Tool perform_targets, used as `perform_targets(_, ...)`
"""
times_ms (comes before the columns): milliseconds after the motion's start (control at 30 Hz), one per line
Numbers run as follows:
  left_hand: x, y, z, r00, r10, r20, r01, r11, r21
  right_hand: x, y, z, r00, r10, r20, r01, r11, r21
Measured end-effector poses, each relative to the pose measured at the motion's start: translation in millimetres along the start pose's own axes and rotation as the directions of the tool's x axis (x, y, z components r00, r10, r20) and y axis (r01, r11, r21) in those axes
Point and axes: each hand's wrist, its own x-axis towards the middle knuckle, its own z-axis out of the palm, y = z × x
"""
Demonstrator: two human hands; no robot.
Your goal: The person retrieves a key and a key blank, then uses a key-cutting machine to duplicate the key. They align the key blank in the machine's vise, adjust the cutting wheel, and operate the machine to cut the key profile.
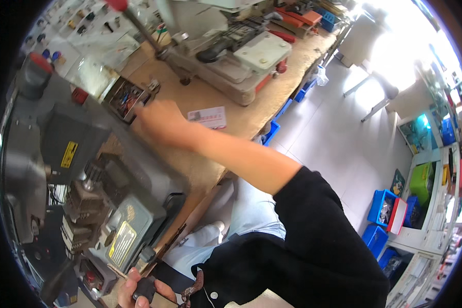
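Note:
My right arm stretches across the workbench [195,164], and my right hand [161,123] is at the near edge of a small open box [111,92] full of small metal and coloured pieces. Motion smears its fingers, and their tips are partly hidden, so whether they hold anything does not show. Low in the picture, my left hand [133,295] has its fingers closed round a small black object [145,289] with a rounded body. A thin tan strip [117,271] sticks out beside those fingers. The hand is next to the grey key-cutting machine [133,220].
A white and red card [208,117] lies right of my right hand. Beyond it stands a lever-operated press-like machine [231,66]. Small parts in clear bags [95,31] cover the far left. Blue bins [377,238] stand by the cabinet at right, and a stool [382,87] is on the floor.

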Motion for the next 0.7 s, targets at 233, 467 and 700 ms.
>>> perform_targets(233,34,40,49,0.992,0.112,0.055,-0.103,0.984,-0.148,-128,41,-106,0.989,0.130,-0.073,-0.123,0.988,0.095)
perform_targets(467,62,67,110,0.977,0.195,0.084,-0.172,0.959,-0.226,-177,161,-172,0.795,0.508,-0.331,-0.450,0.860,0.240)
perform_targets(700,85,77,135,0.975,0.161,0.152,-0.156,0.987,-0.045,-117,289,-215,0.800,0.412,-0.436,-0.419,0.904,0.085)
